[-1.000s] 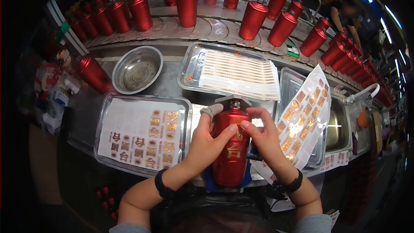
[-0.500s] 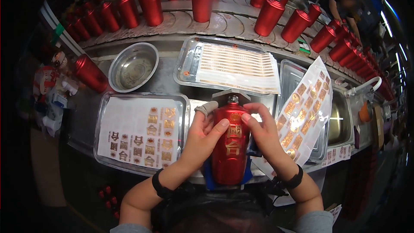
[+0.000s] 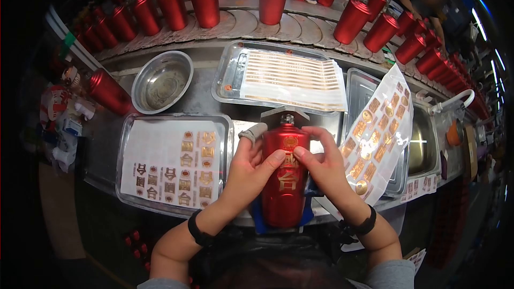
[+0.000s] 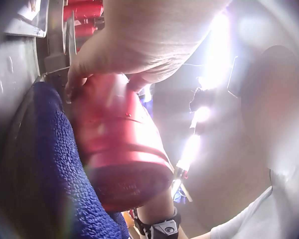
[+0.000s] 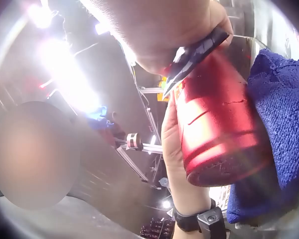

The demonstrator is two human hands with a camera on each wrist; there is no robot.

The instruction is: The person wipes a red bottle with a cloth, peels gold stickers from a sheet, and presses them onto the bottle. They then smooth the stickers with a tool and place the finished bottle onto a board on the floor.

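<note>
A red bottle (image 3: 282, 203) leans back on a blue cloth (image 5: 284, 114), its neck at a metal bracket (image 3: 274, 112). Gold characters (image 3: 287, 183) and a round gold emblem (image 3: 290, 142) run down its front. My left hand (image 3: 246, 167) holds the bottle's left side, thumb on the upper character. A pale cover (image 3: 252, 131) wraps one left finger. From the right side my right hand (image 3: 327, 167) grips the bottle, its thumb pressed on that same character. A dark flat piece (image 5: 197, 60) shows beneath the right hand in the right wrist view; I cannot tell what it is.
To the left lies a tray (image 3: 229, 150) with a sheet of gold stickers (image 3: 184, 182). Behind are a metal bowl (image 3: 163, 83) and a tray of gold strips (image 3: 289, 80). A clear sticker sheet (image 3: 377, 134) lies at right near a sink (image 3: 425, 144). Red bottles (image 3: 274, 0) line the conveyor (image 3: 241, 27).
Both thumbs have shifted down the front, from beside the round emblem to the upper character. Bottles on the conveyor have travelled right. The head view has shifted slightly.
</note>
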